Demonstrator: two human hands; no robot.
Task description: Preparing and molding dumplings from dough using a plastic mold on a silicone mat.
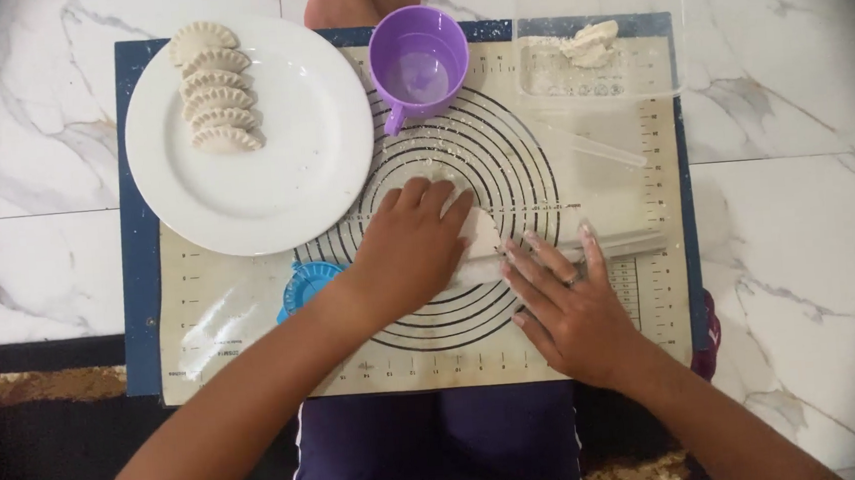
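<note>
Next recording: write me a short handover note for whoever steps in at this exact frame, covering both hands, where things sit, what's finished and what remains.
Left hand: palm down over a dough piece on the baking mat; no closed grip visible.
Right hand: fingers spread flat beside the dough, touching a clear rolling pin.
White plate, upper left: five shaped dumplings in a row, done.
Purple cup at top centre; clear container top right holds flour and more dough.
Blue dumpling mould partly under the left wrist.
Left: dough under hand unshaped; container dough unused.
</note>
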